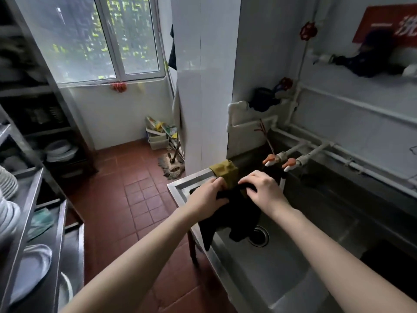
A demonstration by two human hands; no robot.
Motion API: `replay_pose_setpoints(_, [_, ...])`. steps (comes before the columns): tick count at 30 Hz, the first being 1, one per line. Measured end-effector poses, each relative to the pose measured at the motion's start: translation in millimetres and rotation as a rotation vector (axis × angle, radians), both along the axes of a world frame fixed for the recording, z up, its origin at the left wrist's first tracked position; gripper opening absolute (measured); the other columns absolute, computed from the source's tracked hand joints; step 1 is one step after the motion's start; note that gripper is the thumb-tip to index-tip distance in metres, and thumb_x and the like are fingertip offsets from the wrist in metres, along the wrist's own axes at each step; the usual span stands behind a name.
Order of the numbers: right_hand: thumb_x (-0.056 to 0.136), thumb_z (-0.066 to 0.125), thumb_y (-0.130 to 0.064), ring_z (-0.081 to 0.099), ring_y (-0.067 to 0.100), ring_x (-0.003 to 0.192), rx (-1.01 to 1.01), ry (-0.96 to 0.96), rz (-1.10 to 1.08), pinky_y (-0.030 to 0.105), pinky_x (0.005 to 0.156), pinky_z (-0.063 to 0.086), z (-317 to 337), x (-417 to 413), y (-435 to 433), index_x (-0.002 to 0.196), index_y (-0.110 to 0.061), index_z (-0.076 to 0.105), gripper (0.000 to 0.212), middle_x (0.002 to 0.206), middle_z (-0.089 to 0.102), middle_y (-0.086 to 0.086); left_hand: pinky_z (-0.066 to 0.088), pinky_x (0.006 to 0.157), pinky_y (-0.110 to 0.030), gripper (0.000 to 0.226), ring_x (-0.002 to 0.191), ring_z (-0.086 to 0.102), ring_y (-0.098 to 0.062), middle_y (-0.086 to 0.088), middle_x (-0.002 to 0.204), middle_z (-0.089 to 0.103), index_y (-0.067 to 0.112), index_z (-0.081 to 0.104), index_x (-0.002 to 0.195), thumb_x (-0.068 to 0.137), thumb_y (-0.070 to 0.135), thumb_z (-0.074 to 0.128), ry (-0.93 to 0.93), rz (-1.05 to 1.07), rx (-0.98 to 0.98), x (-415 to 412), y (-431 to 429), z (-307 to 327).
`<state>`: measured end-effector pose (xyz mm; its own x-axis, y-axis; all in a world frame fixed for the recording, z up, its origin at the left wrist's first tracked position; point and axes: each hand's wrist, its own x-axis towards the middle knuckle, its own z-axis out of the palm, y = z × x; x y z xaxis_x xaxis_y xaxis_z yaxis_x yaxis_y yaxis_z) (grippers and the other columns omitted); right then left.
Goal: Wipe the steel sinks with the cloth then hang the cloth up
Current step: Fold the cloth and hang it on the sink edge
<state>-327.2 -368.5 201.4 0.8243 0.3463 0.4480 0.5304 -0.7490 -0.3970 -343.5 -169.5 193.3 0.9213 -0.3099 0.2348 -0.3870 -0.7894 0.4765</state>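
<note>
Landmark: left-end rim of the steel sink (pixel 180 185).

Left of the rim: red tile floor, then a steel rack with stacked white plates (pixel 9 213) well apart from the sink.

At the rim: left hand (pixel 208 195) closed on the upper edge of the black cloth (pixel 234 213), fingers curled over the fabric just inside the rim. A mustard-yellow cloth (pixel 225 172) is draped over the rim corner beyond the hands, touching the black cloth.

Right of the rim: right hand (pixel 264 190) pinches the same black cloth; both hands hold it bunched over the basin. Its lower end hangs down toward the drain (pixel 259 237); contact with the basin floor cannot be told. Beyond the right hand, two orange-handled taps (pixel 279 162) project over the basin.

Judgement: cloth is being gathered or spread at the rim; either wiping is about to start or hanging is in hand. Which one cannot be told. Sink looks dull, no visible residue.

Next move calls for: a firm two-hand grip, cloth opened flat.
</note>
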Motion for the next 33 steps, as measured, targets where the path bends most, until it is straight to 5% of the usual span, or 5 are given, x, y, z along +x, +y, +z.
replay_pose_setpoints(5, [0.083,0.062,0.002,0.058,0.023,0.096,-0.042,0.050,-0.019,0.031,0.088,0.046,-36,83,23,0.097,-0.013,0.073,0.024,0.099,0.064,0.006,0.033,0.070,-0.021,0.031,0.089,0.051,-0.014,-0.002,0.107,0.057,0.014,0.051,0.103,0.081,0.026,0.069,0.092,0.006,-0.035,78,14,-38])
replay_pose_setpoints(17, [0.084,0.059,0.001,0.055,0.025,0.097,-0.058,0.277,-0.017,0.039,0.090,0.048,-107,226,78,0.098,-0.011,0.070,0.021,0.097,0.063,0.008,0.048,0.073,-0.036,0.039,0.084,0.056,-0.020,0.002,0.090,0.058,0.019,0.051,0.089,0.066,0.028,0.081,0.347,0.040,-0.103,218,66,-103])
replay_pose_setpoints(33, [0.094,0.049,-0.020,0.049,0.021,0.105,-0.198,0.471,-0.019,0.044,0.076,0.050,-123,377,216,0.104,-0.022,0.059,0.014,0.106,0.053,0.001,0.043,0.070,-0.032,0.022,0.082,0.055,-0.023,-0.003,0.087,0.059,0.013,0.055,0.087,0.076,0.020,0.072,0.381,0.073,-0.058,363,205,-121])
